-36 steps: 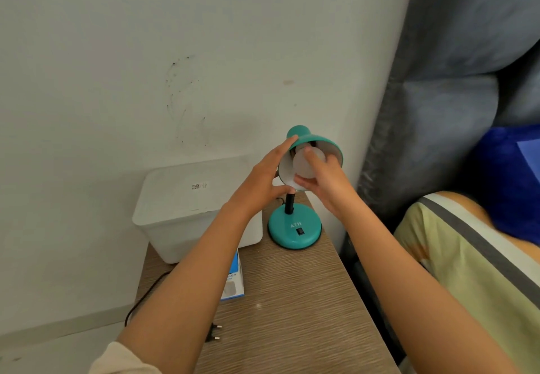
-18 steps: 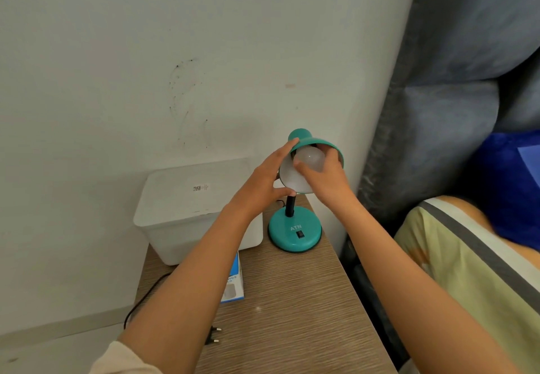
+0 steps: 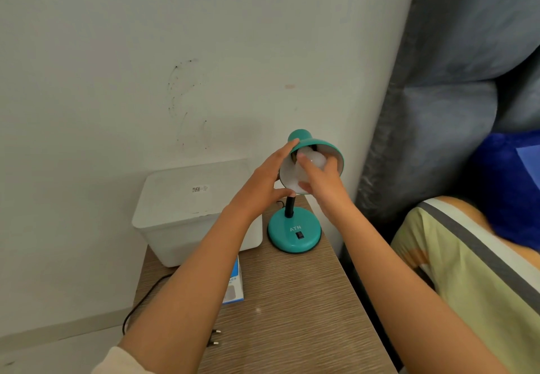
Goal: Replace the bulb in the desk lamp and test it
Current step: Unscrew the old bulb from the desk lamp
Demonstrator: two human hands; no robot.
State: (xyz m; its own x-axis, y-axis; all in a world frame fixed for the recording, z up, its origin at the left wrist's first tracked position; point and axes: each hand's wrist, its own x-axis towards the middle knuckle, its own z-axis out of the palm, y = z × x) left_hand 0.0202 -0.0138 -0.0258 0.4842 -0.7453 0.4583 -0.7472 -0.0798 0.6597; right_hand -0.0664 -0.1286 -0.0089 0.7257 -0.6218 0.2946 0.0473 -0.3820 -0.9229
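At frame centre, the right hand (image 3: 324, 189) curls its fingers (image 3: 304, 161) round the white bulb (image 3: 315, 159) inside the teal desk lamp's (image 3: 293, 233) shade (image 3: 328, 145). The left hand (image 3: 263, 183) braces the shade with straight fingers. It looks like a twisting step; testing needs the loose plug (image 3: 214, 337), lying lower left on the counter (image 3: 292, 300).

Bulb (image 3: 317, 159) partly behind right hand (image 3: 324, 189)

Teal desk lamp (image 3: 293, 235) stands at the far end of the wood-grain counter (image 3: 292, 300), its shade (image 3: 328, 145) tilted toward the camera. Left grip (image 3: 263, 182) lies straight-fingered against the shade's outer left side, thumb at the lower rim. Right grip (image 3: 321, 188) reaches into the shade, fingers curled round the white bulb (image 3: 316, 159). Plug (image 3: 214, 337) lies loose on the counter; blue carton (image 3: 233, 286) sits just before a white lidded box (image 3: 190, 207).
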